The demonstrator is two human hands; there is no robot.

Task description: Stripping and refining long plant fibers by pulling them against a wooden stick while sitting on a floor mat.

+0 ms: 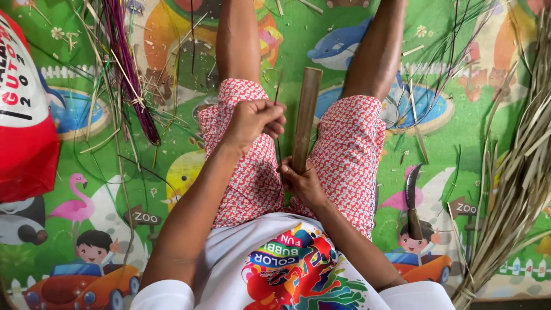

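Note:
I sit on a colourful play mat [459, 143] with my legs stretched out, in red patterned shorts. My right hand [301, 182] grips the lower end of a flat brown bamboo slat [306, 109] that stands upright between my thighs. My left hand [255, 119] is closed higher up, to the left of the slat, pinching a thin dark strip [278, 146] that runs down toward my right hand.
A curved knife [412, 198] with a wooden handle lies on the mat to my right. A bundle of dried pale strips [516, 178] lies at the far right. Purple strips [129, 69] and loose green fibres lie to the left, beside a red and white bag [23, 109].

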